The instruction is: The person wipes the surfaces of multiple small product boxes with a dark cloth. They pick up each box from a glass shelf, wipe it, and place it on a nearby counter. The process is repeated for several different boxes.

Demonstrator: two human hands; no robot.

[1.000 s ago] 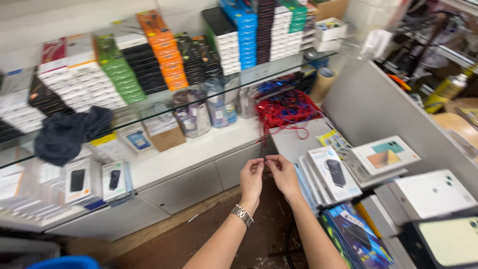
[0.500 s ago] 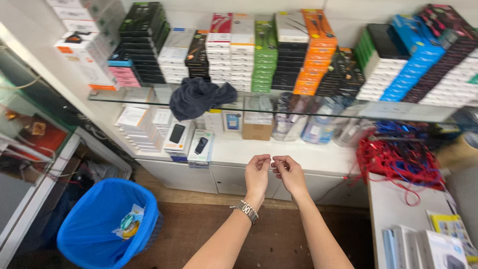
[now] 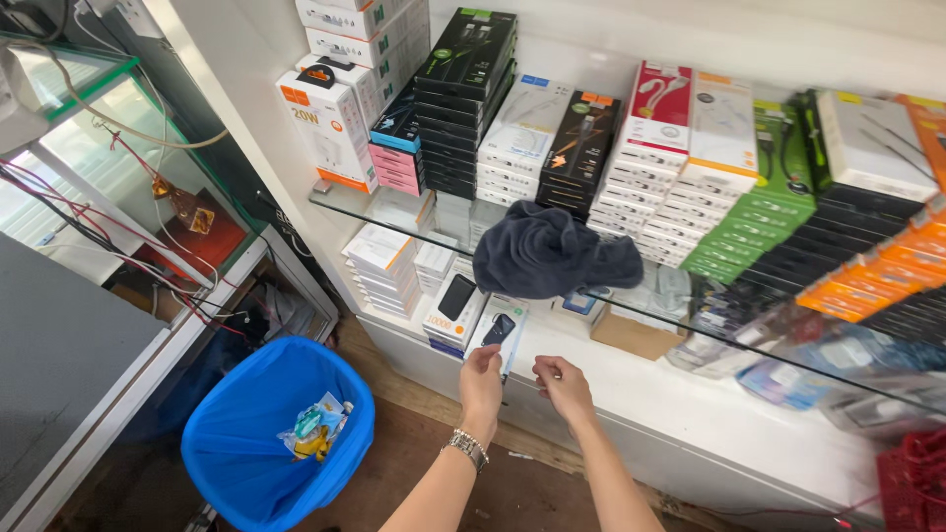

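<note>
Hands raised together before white lower shelf [image 3: 631, 379]: left hand [image 3: 482, 377] pinches a small pale scrap, right hand [image 3: 564, 379] loosely curled, contents unclear. Blue plastic bin [image 3: 258, 445] sits well left; a loose pinch risks dropping the scrap onto the brown floor [image 3: 434, 433].

A glass shelf [image 3: 394, 225] carries stacked retail boxes [image 3: 631, 148] in many colours and a crumpled dark cloth [image 3: 552, 251]. Below it, a white shelf [image 3: 631, 379] holds more small boxes [image 3: 384, 261] and a cardboard box [image 3: 631, 333]. A blue bin [image 3: 251, 468] stands on the wooden floor [image 3: 414, 463].
</note>
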